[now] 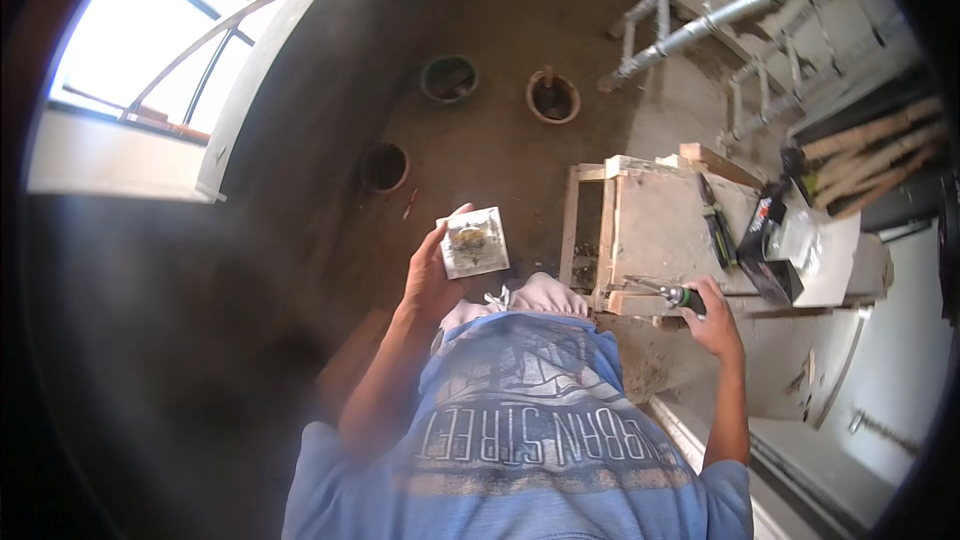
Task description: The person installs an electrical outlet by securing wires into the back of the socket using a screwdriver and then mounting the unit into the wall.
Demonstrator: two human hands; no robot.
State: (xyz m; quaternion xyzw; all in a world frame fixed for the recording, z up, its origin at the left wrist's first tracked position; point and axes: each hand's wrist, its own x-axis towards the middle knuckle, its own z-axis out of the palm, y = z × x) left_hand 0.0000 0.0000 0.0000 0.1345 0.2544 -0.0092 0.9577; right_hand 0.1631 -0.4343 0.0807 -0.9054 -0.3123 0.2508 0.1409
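My left hand (pixel 428 275) is closed round the edge of a square white electrical wall plate (pixel 488 260), held up in front of my body. Brownish, metallic-looking parts show in the middle of its upturned face; their details are too small to make out. Over the near edge of a wooden bench (pixel 650 230), my right hand (pixel 717 322) grips a screwdriver (pixel 687 298) by its black and green handle. The shaft points left, towards the wall plate, well apart from it.
On the bench lie a green and black tool (pixel 717 225), a black box (pixel 768 250) and clear plastic wrapping (pixel 800 240). Several buckets, including a green one (pixel 449 79) and a pale-rimmed one (pixel 553 97), stand on the floor. A metal ladder (pixel 720 18) is at the far right.
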